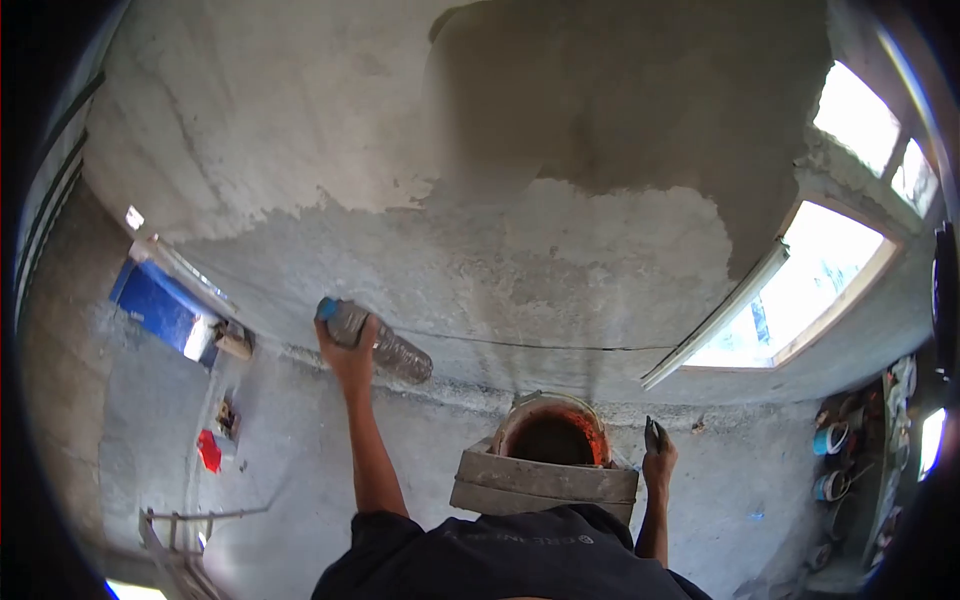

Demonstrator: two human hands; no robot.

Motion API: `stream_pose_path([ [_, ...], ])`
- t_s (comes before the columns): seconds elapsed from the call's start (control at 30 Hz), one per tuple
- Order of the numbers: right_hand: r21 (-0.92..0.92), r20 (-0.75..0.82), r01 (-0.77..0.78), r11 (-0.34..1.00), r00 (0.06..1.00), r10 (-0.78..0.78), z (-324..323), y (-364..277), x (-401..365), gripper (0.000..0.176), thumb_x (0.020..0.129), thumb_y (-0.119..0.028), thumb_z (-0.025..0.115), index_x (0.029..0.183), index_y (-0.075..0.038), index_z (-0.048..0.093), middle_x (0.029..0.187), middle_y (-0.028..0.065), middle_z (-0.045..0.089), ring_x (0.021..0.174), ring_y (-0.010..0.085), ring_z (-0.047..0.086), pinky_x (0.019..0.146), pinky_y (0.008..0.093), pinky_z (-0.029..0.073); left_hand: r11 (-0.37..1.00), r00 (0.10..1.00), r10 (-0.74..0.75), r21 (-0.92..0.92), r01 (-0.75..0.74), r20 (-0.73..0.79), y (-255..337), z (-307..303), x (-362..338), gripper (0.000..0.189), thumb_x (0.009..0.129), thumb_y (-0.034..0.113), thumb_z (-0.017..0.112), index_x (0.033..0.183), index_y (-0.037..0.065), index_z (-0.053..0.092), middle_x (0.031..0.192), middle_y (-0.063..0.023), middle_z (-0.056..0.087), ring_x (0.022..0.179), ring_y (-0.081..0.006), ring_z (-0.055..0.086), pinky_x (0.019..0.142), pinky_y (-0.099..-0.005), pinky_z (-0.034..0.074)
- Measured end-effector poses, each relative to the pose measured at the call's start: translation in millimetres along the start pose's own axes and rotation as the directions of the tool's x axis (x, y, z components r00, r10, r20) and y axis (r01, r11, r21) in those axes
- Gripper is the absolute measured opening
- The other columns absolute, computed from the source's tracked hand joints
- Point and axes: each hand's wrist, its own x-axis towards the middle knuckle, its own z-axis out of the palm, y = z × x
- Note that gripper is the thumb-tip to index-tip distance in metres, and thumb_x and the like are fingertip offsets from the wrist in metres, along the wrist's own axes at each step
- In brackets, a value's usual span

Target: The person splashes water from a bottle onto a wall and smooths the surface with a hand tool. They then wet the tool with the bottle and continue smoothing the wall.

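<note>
My left hand (348, 358) is raised and grips a clear plastic bottle (392, 350) with a blue cap, held close to the plastered wall. My right hand (659, 466) is lower, to the right, and holds a small dark tool (653, 434) pointing up; I cannot tell what kind of tool. Between my arms stands an orange bucket (592, 428) smeared with mortar, with a wooden board (545, 482) lying against its near side. My dark shirt fills the bottom of the view.
The wall carries a darker wet plaster patch (640, 110) above lighter rough plaster. A thin string (560, 347) runs across it. A bright window opening (812, 290) lies at right, several cans (830, 438) below it, a blue panel (155, 305) and a red object (209, 450) at left.
</note>
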Motion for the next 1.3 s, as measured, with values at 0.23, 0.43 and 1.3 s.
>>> stream_pose_path([
  [0.23,0.122,-0.037,0.005,0.993,0.999,-0.001,19,-7,-8,0.024,0.090,-0.012,0.059,0.109,0.002,0.064,0.087,0.0162,0.069,0.078,0.0152,0.062,0.070,0.0305,0.048,0.969,0.828,-0.070,-0.158,0.189,0.557,42,0,-66,0.049,0.064,0.010,0.079,0.108,0.004,0.060,0.097,-0.0049,0.065,0.084,-0.0124,0.060,0.073,-0.0288,0.051],
  [0.43,-0.023,0.032,0.067,0.997,0.997,-0.067,21,-19,-11,0.024,0.090,-0.013,0.058,0.109,0.000,0.064,0.091,0.0243,0.066,0.083,0.0325,0.068,0.070,0.0373,0.050,0.829,0.689,-0.221,-0.240,0.506,0.690,30,20,-146,0.058,0.068,0.010,0.078,0.119,0.005,0.051,0.106,-0.0099,0.063,0.088,-0.0149,0.061,0.077,-0.0302,0.050],
  [1.3,0.080,0.017,0.040,0.996,0.999,-0.041,22,-14,-12,0.024,0.090,-0.009,0.055,0.111,0.000,0.063,0.097,0.0228,0.066,0.091,0.0340,0.066,0.076,0.0383,0.050,0.929,0.522,-0.318,0.370,0.005,0.791,226,197,281,0.072,0.069,0.060,0.073,0.114,0.004,0.061,0.097,-0.0113,0.064,0.073,-0.0203,0.063,0.066,-0.0338,0.052],
])
